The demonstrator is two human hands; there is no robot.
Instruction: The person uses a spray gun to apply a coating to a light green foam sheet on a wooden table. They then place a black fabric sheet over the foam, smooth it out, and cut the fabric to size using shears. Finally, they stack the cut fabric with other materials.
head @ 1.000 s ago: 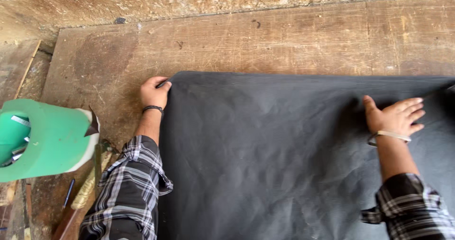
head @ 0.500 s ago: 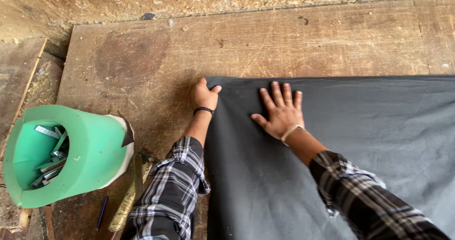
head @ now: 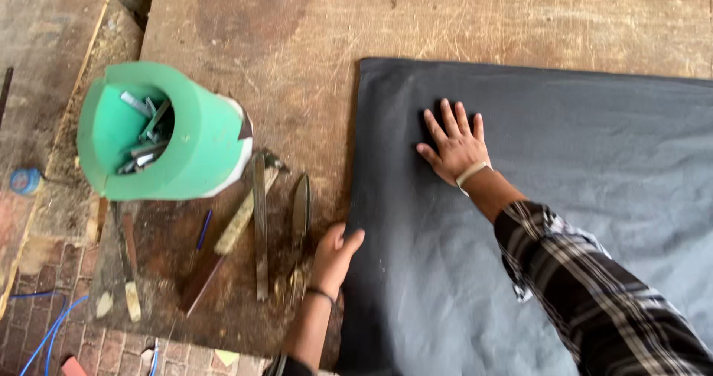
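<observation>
Dark grey fabric (head: 564, 198), one sheet, lies flat over the right part of the worn wooden table (head: 312, 64), its near-left corner squared off. Right hand (head: 454, 144) rests palm-down on it near that corner, fingers spread apart and gripping nothing; left hand (head: 334, 255) curls over the sheet's left edge, its grip seemingly closed on the cloth, though the fingers are partly hidden. The step in hand looks like smoothing and squaring the sheet; any further flattening would want that edge kept taut. Just left of the edge lie one pair of scissors (head: 299, 227) and several long tools, then one green container (head: 160, 134) tipped on its side, holding small metal pieces.
</observation>
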